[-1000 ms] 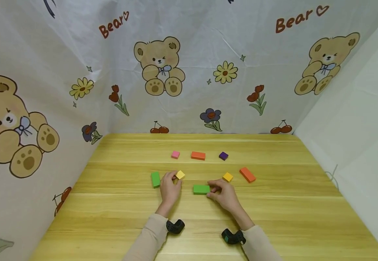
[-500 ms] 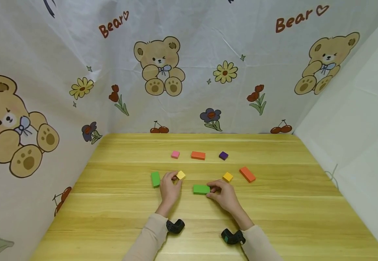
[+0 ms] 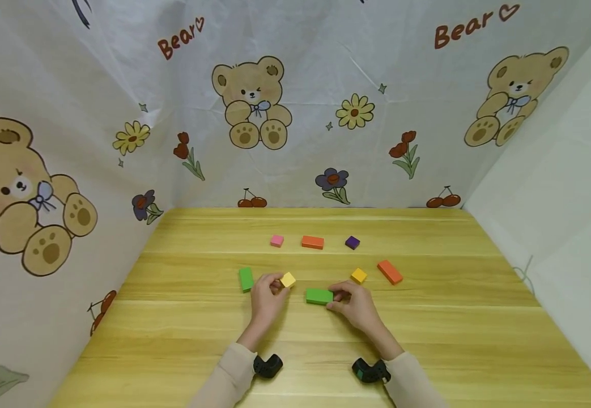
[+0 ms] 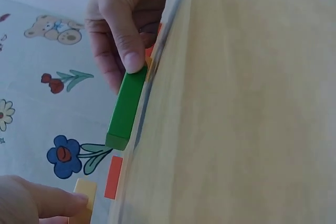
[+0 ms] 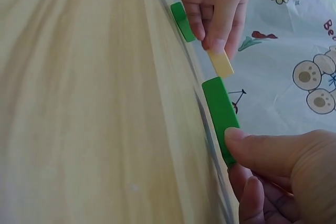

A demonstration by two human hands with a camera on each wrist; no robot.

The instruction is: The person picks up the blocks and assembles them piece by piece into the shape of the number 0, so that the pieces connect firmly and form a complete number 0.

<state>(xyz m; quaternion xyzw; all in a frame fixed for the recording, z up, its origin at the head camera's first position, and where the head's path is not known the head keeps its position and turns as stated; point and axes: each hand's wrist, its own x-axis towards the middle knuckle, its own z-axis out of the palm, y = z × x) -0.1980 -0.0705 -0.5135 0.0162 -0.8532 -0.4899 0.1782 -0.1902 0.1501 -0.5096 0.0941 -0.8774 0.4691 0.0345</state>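
Observation:
My left hand pinches a small pale yellow block between thumb and fingers. To its right, a long green block is pinched at its right end by my right hand. A short gap separates the yellow block from the green block's left end in the head view. In the right wrist view the yellow block sits just beyond the far end of the green block. The left wrist view shows the right thumb pressed on the green block.
A second green block lies left of the left hand. Behind are a pink block, an orange-red block and a purple block. An orange-yellow block and another orange-red block lie beyond the right hand.
My left hand has brought the yellow block slightly right and nearer to me, closer to the green block's level. The right hand keeps its grip on the green block. The whole view shifts slightly.

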